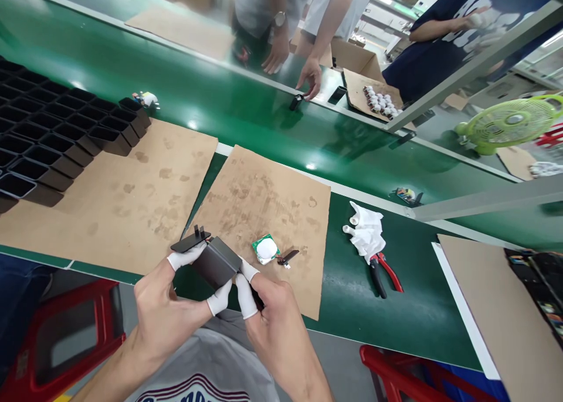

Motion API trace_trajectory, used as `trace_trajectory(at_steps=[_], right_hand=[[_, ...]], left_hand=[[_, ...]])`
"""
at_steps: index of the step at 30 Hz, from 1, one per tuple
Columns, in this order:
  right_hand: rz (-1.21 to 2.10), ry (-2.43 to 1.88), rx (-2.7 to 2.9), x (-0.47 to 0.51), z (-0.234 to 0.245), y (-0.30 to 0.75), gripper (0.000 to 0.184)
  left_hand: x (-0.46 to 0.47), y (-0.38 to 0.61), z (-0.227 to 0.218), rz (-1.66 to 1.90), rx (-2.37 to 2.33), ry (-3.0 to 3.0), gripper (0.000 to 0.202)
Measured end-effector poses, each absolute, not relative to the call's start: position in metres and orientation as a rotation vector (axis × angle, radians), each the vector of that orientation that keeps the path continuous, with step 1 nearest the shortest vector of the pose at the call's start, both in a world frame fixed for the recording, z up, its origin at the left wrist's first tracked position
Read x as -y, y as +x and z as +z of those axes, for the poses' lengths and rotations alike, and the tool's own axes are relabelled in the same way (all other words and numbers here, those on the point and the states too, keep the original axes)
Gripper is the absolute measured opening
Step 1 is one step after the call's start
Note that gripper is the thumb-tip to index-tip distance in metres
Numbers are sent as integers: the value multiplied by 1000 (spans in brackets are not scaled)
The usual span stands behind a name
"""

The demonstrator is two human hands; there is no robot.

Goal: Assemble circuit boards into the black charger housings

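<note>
A black plastic housing (216, 262) is held between my two hands above the near edge of the cardboard. My left hand (160, 299), with white finger cots, grips its left side between thumb and fingers. At that end sits a black end plate (191, 241) with upright prongs, tilted beside the housing's opening. My right hand (272, 305), also in finger cots, pinches the housing's right end; part of its fingers is hidden. Just beyond lies a green circuit board (265, 249) with a round white top, wired to a small black piece (289, 256).
Rows of open black housings (57, 126) stand at left on cardboard (162, 185). Right of the work sheet (268, 185) lie white finger cots (367, 232) and red-black pliers (385, 273). Across the green belt (246, 109), a co-worker's hand (311, 77) touches a black part (296, 102).
</note>
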State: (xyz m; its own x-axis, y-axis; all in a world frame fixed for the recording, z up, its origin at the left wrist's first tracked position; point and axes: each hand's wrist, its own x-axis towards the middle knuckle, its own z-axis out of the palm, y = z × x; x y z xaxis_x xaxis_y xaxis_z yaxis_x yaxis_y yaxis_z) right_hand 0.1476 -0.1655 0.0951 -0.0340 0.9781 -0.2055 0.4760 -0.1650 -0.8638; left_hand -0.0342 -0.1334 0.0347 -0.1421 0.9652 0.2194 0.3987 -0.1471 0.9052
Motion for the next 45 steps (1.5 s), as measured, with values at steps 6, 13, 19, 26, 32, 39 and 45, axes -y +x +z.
trace_trajectory(at_steps=[6, 13, 19, 26, 32, 39, 45], right_hand=[[1175, -1709, 1530, 167, 95, 149, 37], [1114, -1833, 1568, 176, 96, 156, 40], [899, -1990, 1408, 198, 91, 225, 50], [-97, -2368, 1207, 198, 11, 327, 71], [-173, -2345, 1205, 197, -18, 336, 72], [-198, -2256, 1221, 198, -19, 339, 63], [-287, -2039, 1200, 198, 9, 292, 41]], left_hand=[[133, -36, 34, 1391, -1466, 1690, 62], [120, -30, 29, 1353, -1367, 1724, 48], [110, -14, 32, 1164, -1158, 792, 56], [109, -1, 54, 996, -1019, 463, 62], [115, 4, 55, 993, -1003, 423, 63], [115, 8, 48, 967, -988, 473, 61], [111, -3, 21, 1295, -1309, 1088, 54]])
